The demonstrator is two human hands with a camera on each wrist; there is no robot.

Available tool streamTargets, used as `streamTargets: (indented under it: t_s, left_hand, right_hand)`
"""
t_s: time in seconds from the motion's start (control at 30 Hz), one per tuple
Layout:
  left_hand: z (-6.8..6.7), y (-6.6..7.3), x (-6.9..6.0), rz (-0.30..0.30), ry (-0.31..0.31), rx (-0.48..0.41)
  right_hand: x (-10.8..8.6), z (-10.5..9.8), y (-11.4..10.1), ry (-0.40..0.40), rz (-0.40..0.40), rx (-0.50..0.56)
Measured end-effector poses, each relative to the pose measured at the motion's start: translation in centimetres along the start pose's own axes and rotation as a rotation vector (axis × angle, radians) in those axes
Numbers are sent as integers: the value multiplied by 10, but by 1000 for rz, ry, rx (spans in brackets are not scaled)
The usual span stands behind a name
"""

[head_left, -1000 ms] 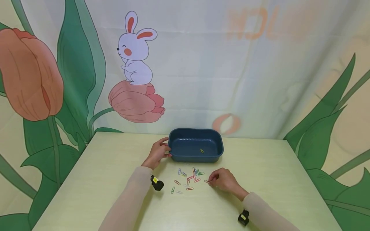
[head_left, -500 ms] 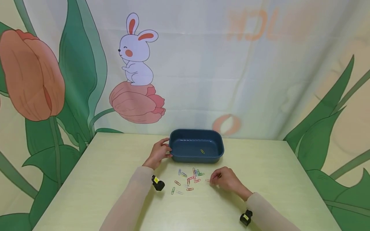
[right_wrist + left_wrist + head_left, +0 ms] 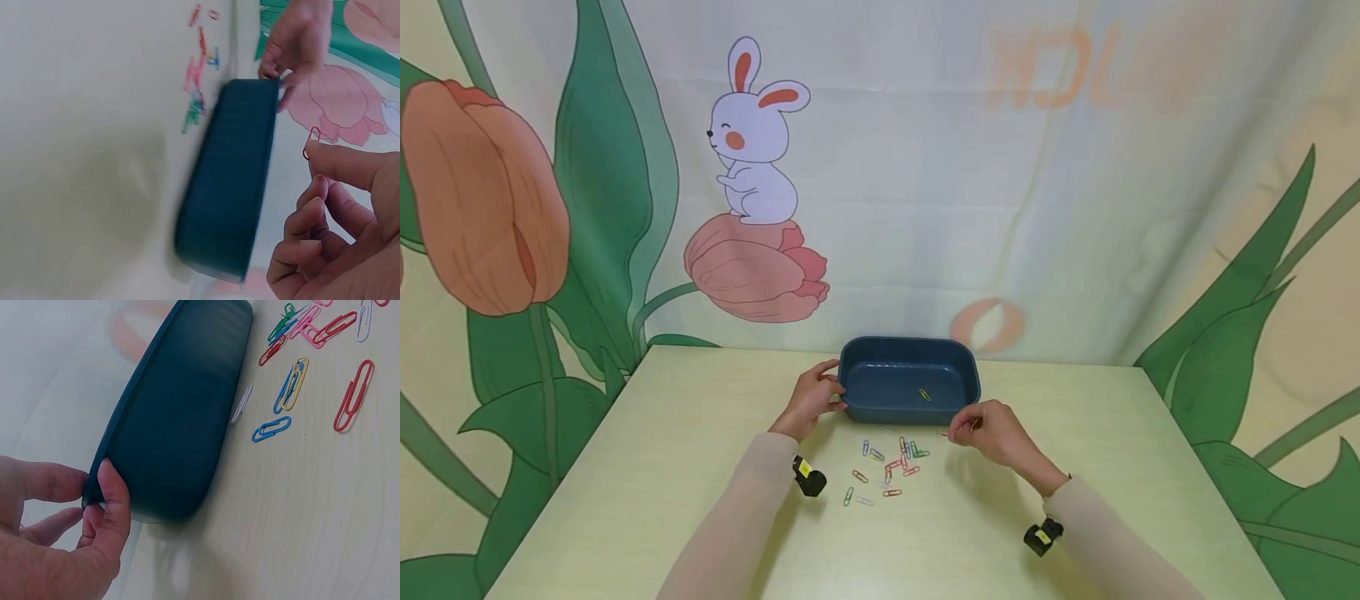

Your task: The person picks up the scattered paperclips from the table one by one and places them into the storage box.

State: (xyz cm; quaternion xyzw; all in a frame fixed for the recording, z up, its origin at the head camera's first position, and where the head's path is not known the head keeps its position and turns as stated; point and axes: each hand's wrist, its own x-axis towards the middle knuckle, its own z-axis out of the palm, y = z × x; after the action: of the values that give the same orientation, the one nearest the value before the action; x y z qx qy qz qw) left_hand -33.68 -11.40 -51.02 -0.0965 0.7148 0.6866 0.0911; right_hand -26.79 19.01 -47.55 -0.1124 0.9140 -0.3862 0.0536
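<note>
The dark blue bin (image 3: 910, 414) stands near the table's back edge with a yellow paperclip (image 3: 925, 395) inside. At its left end my left hand (image 3: 808, 402) grips the rim between thumb and fingers, as the left wrist view shows with the hand (image 3: 69, 531) at the bin wall (image 3: 169, 419). My right hand (image 3: 996, 433) is raised by the bin's front right corner. In the right wrist view, the thumb and fingers of that hand (image 3: 344, 219) pinch a red paperclip (image 3: 315, 132). Several coloured paperclips lie in front of the bin, among them a red one (image 3: 354, 397).
A pale wooden table (image 3: 700, 400) carries everything. Right behind it hangs a curtain (image 3: 887, 167) printed with a rabbit and tulips. A green paperclip (image 3: 848, 497) and a white one (image 3: 865, 502) lie nearest the front of the scattered group.
My right hand has lifted the red paperclip off the table and moved away from me, up to the bin's front right corner. The left hand has stayed on the rim.
</note>
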Motion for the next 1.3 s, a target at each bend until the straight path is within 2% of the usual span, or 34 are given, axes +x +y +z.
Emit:
streamTargets:
  t_s: [0.43, 0.9, 1.3]
  left_hand:
    - [0, 3, 2, 4, 7, 0]
    - [0, 3, 3, 3, 2, -2]
    - [0, 0, 0, 7, 2, 1]
  right_hand:
    - [16, -25, -20, 49, -18, 6]
    - [47, -29, -31, 85, -12, 52]
    - [77, -27, -30, 95, 26, 58]
